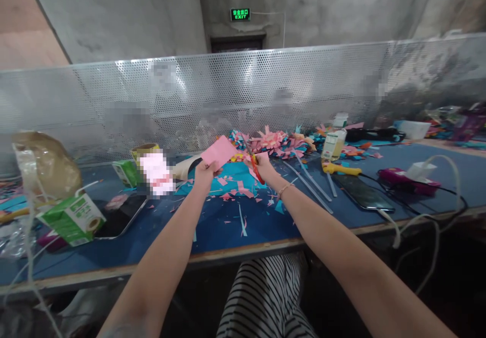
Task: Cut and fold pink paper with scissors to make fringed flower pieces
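Note:
My left hand (207, 170) pinches a flat piece of pink paper (218, 152) by its lower edge, above the table. In my right hand (266, 168) are scissors (257, 168) with red-orange handles, their blades pointing up and away. A small bit of pink paper shows beside the right fingers. The scissors and the larger pink piece are apart. Under both hands lies blue paper (233, 176) strewn with pink and blue scraps. Behind them is a heap of cut pink, blue and orange paper (271, 142).
On the left are a green and white carton (74, 219), a dark tray (120, 219) and a plastic bag (47, 166). Clear sticks (309, 183), a yellow glue gun (341, 169), a phone (362, 192) and cables are on the right. A perforated metal panel (228, 95) stands behind.

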The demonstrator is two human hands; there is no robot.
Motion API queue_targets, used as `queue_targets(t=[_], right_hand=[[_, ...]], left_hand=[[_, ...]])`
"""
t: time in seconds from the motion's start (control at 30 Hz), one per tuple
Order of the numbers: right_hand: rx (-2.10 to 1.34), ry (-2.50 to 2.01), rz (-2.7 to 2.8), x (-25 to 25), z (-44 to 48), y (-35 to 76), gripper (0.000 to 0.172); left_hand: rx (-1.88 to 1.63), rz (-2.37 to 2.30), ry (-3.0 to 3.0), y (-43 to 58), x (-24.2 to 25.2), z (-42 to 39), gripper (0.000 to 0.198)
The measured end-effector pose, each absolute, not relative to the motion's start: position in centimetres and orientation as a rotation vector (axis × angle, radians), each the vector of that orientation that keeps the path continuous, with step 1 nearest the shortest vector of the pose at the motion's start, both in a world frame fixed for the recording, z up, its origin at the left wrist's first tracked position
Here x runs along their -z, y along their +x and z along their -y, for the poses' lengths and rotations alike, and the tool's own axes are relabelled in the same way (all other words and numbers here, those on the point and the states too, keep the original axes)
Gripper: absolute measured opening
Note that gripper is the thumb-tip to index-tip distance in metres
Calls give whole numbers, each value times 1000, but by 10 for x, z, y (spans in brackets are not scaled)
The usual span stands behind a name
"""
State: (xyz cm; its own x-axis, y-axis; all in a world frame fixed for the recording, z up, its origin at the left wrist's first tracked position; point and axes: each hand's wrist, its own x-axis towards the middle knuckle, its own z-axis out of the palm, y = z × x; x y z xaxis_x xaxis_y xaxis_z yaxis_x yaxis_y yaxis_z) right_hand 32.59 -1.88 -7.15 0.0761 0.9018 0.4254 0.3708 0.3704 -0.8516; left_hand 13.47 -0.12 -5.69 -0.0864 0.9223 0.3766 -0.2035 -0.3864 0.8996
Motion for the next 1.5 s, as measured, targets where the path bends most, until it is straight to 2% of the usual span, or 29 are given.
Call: queue_targets(t=[0.27,0.87,1.5], right_hand=[[-565,-1455,1819,80,25,326,44],[-817,-1249,1797,79,29,317,42],[-529,-1514,1920,63,37,314,42]], left_hand=[[-1772,-817,1149,130,52,2,15],[-1669,-797,1329,139,56,7,28],[-1557,-761,1184,140,50,14,22]])
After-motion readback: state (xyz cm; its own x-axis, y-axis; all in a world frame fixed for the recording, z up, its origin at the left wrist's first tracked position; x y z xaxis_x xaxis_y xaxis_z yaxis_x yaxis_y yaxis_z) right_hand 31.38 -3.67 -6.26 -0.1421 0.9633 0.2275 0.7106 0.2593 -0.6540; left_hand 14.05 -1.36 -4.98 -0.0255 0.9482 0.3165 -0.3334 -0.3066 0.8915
